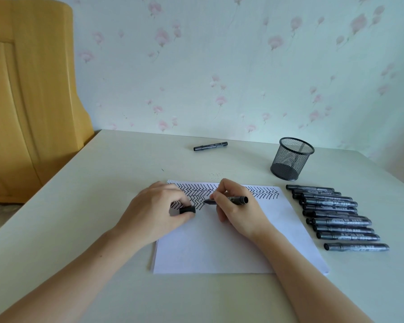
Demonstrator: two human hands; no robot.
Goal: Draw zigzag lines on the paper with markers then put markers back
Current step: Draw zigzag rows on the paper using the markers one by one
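on the white paper (pixel 231 243), in the middle of the surface (pixel 79 206), the right hand (pixel 233 210) pinches a black marker (pixel 229 199) with curled fingers. the marker lies almost flat, and its tip points left at the black zigzag lines (pixel 196 194) near the top of the paper. the left hand (pixel 156 213) rests on the left side of the paper and holds the small black cap (pixel 187 209) between thumb and fingers. the cap is just beside the marker tip, not on it. both bare arms reach in from the bottom.

the zigzag lines fill a band across the top of the paper, and the lower part is blank.

to the right of the paper, a row of black markers (pixel 336 217) lies on the surface, side by side, all with caps on. behind them stands a black mesh cup (pixel 292 158), upright. one more capped marker (pixel 210 146) lies alone near the far edge, well apart from the others.

a flowered wall (pixel 219 66) is behind, and a yellow wooden board (pixel 28 89) stands at the left.
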